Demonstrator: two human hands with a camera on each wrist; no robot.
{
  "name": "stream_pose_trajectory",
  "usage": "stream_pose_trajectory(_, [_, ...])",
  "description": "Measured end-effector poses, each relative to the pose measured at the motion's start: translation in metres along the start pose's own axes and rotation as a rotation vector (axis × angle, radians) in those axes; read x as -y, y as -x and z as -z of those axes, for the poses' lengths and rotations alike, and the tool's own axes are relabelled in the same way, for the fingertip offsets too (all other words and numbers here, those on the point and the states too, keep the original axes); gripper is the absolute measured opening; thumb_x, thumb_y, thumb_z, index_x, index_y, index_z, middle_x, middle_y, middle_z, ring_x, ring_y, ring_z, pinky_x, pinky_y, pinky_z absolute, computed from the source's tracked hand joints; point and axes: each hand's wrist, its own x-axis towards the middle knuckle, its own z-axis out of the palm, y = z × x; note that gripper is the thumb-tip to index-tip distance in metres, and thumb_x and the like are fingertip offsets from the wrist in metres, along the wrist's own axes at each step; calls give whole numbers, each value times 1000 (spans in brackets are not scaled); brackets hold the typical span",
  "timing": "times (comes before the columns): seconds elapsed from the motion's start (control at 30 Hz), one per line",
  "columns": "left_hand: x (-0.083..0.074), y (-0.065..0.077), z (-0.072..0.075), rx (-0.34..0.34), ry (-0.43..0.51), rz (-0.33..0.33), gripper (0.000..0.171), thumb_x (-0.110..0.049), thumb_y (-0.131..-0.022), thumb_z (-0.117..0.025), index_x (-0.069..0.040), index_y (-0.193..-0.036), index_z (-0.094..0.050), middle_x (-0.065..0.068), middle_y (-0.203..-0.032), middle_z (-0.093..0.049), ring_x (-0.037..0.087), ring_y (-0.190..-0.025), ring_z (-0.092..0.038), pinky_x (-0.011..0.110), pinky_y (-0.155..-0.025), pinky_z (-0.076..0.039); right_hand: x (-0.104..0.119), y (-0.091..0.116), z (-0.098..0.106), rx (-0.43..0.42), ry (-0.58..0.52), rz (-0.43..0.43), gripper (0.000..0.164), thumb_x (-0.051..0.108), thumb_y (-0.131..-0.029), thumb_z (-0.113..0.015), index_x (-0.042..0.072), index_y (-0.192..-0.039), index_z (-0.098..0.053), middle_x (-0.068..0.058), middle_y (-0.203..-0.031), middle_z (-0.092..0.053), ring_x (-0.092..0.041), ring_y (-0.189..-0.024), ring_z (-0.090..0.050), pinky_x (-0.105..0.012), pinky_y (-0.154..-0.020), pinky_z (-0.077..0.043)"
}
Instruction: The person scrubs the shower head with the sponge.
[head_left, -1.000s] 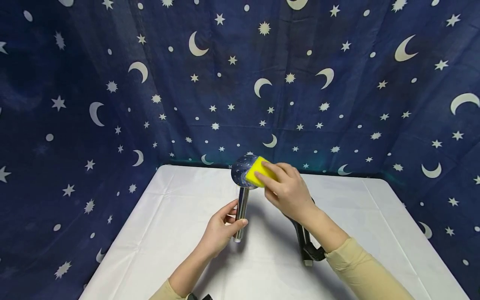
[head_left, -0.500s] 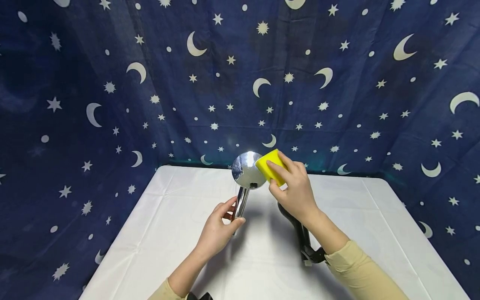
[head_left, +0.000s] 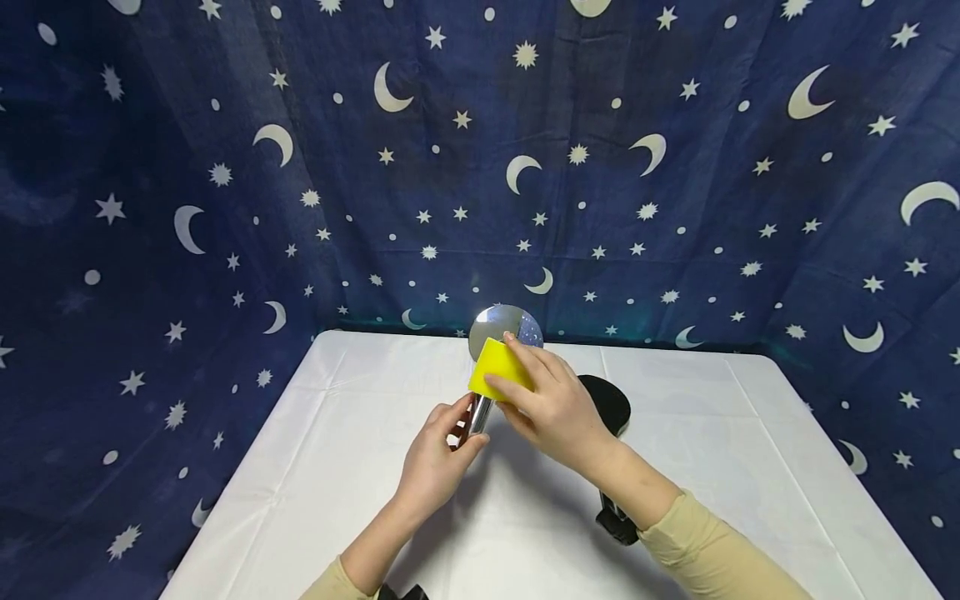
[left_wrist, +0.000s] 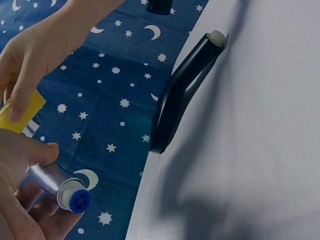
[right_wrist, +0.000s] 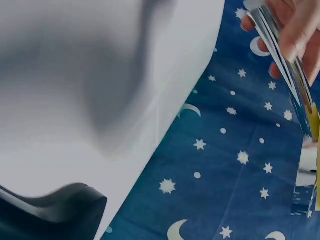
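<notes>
My left hand grips the handle of a chrome handheld shower head, tilted with its round, mirror-like head pointing away over the table. In the left wrist view, the threaded handle end with a blue insert sticks out past the fingers. My right hand pinches a yellow sponge against the shower head where the handle meets the disc, covering the lower part of the disc. Beneath my right forearm lies a black handheld shower head; its pale threaded end shows in the left wrist view.
A white cloth covers the table, and its far edge runs just behind the chrome head. Dark blue fabric with moons and stars hangs around the back and sides. A black wrist strap piece sits beneath the right forearm.
The right hand has carried the sponge from the right side of the disc down and left to the neck. The shower head's tilt has shifted; the left hand keeps its grip.
</notes>
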Motion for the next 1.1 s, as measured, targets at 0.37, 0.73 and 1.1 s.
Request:
stream_pose_trajectory(0.37, [1, 2, -4, -30, -85, -84, 62, -17, -86, -85, -28, -143, -61, -11, -101, -58, 4, -81, -58, 22, -64, -51, -37, -11, 21, -73, -70, -458, 57, 17, -90, -73, 13, -145, -59, -17, -156, -45, -42, -125, -51, -56, -95, -51])
stream_pose_trajectory(0.73, [1, 1, -6, -46, -131, -114, 60, -17, -87, -84, -26, -142, -62, -9, -100, -56, 7, -79, -55, 23, -64, -50, -4, -5, 7, 30, -14, -54, 54, 16, -86, -77, 16, -138, -66, -20, -151, -49, -40, -120, -55, -51, -100, -50])
stream_pose_trajectory(1.1, [0, 1, -8, -81, -217, -187, 62, -17, -85, -86, -23, -142, -63, -7, -100, -59, 7, -79, -52, 23, -61, -44, -32, -21, 19, -31, -1, -152, 50, 14, -88, -75, 14, -137, -66, -20, -149, -50, -42, -119, -54, -54, -100, -47])
